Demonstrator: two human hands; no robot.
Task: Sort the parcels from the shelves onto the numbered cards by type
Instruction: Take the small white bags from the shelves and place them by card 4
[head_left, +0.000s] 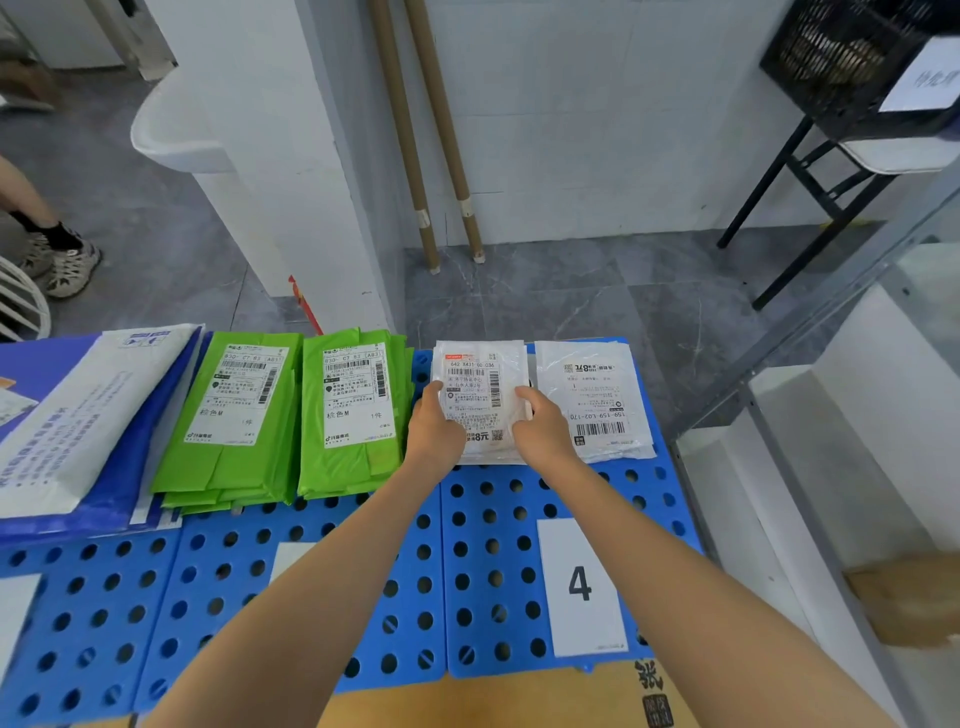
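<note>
- Both hands are clamped on one parcel. The left hand (434, 431) grips the left edge of a translucent white poly parcel (480, 382) and the right hand (543, 426) grips its right edge, each with the thumb on top.
- That parcel lies flat between the hands on the blue perforated tabletop (483, 551), label up. It seems to top a small pile of the same kind, though the layers under it are hard to count.
- Just right of the right hand lies a second white poly parcel (597, 400), its label facing the other way. It lies just beside the held one.
- The card numbered 4 (582, 584) sits nearer than the hands, below the right forearm, so I judge both white piles to be in that card's column.
- Left of the left hand stand two stacks of green parcels (228, 415) (353, 410), side by side. Further left is a heap of large white and blue mailers (78, 415).
- A partly hidden card (291, 558) shows under the left forearm, its number unreadable.
- My judgement is that sorting is well along, with three types grouped and this parcel being squared onto its pile.
- How many parcels are left on the shelves cannot be told from here.
</note>
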